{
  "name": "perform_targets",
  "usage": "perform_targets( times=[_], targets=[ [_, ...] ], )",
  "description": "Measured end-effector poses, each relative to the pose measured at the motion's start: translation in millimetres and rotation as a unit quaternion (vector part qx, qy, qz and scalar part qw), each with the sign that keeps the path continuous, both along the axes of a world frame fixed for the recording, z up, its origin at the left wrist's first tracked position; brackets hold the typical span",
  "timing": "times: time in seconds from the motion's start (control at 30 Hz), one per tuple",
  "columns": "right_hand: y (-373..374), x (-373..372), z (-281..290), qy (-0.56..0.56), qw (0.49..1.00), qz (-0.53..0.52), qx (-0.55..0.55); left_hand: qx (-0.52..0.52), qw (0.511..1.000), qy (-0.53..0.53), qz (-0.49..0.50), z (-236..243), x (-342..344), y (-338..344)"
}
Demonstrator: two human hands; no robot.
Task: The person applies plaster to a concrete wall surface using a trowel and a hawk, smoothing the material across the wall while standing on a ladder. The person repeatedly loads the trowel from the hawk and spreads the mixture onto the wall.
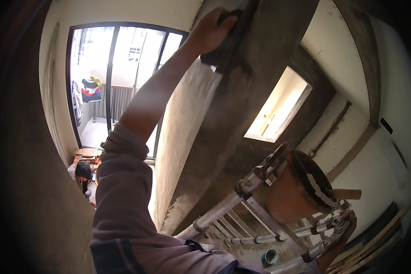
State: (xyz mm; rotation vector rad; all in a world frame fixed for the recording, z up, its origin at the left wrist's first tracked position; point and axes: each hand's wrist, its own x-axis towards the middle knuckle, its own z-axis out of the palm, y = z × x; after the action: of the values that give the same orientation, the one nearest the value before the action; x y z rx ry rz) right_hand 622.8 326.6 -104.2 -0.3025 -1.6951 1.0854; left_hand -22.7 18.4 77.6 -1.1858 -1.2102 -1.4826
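Grey wall surface (242,109), with dark trowel (220,54) apparently flat against its upper part; left hand (211,32) raised overhead, fingers curled around the trowel's grip. Right hand (350,221) wrapped around a hinge (338,223) at the upper end of a metal ladder (217,209). Orange-brown bucket (287,189) between the ladder's two upper corners, support hidden, wooden stick (349,194) projecting past its rim. Likely hazards, as judged: bucket tipping off the ladder's upper edge, through a jolt or shifted weight; loss of balance, through overreaching; trowel dropping, through a loosened grip.
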Motion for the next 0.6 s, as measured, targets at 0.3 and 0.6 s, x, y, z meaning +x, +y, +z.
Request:
perform_targets(
  times=[0.3, 0.6],
  targets=[
    [-27.0, -20.2, 130.4, -0.289, 0.839, -0.297, 0.352, -0.032, 0.977, -0.204, -0.063, -274.3, 87.3, -83.9],
    [-62.5, -137.3, 153.5, -0.693, 0.622, -0.134, 0.338, -0.025, 0.918, -0.198, -0.342, -197.0, 155.0, -31.5]
  ],
)
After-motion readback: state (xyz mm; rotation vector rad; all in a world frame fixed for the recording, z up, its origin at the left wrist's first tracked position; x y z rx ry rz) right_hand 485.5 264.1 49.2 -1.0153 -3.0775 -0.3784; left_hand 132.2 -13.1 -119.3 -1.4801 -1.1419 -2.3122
